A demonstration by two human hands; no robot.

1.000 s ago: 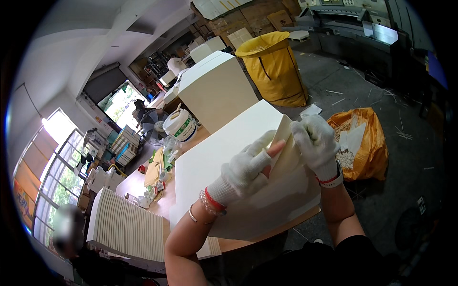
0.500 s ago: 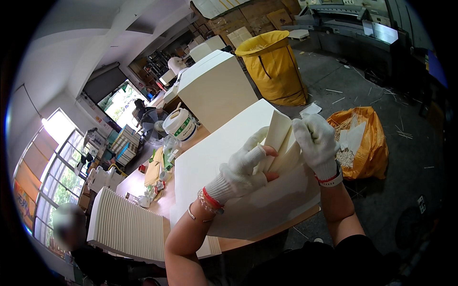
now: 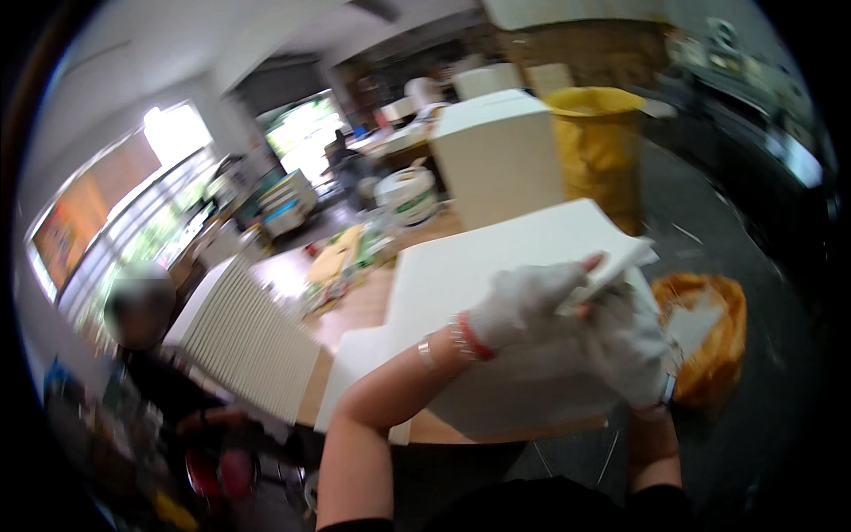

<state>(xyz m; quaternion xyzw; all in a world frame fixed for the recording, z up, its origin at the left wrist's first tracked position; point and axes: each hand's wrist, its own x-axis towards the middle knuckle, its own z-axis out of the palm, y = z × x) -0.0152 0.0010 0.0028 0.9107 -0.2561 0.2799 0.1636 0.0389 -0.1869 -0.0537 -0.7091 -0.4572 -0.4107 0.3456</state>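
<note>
A small folded piece of white paper or thin card [image 3: 618, 273] is held over the sheets, tilted up to the right. My left hand [image 3: 532, 306], in a white knit glove with thumb and fingertips bare, pinches its lower left end. From the right, my right hand [image 3: 628, 344], also in a white glove, closes around its lower side; motion blurs those fingers. Beneath both hands large white sheets [image 3: 470, 266] lie stacked on the wooden table [image 3: 496, 429].
Left on the table stands a fanned stack of cream boards [image 3: 253, 341], with a seated person [image 3: 146, 355] beyond. Behind are a white bucket [image 3: 408, 197], loose clutter [image 3: 341, 257] and a tall cream stack [image 3: 496, 160]. A yellow bin bag [image 3: 603, 160] and an orange scrap bag [image 3: 722, 341] stand right.
My right hand has come down and in against the left, under the folded paper. The paper has swung from nearly upright to a slant. The whole view has turned, shifting the room.
</note>
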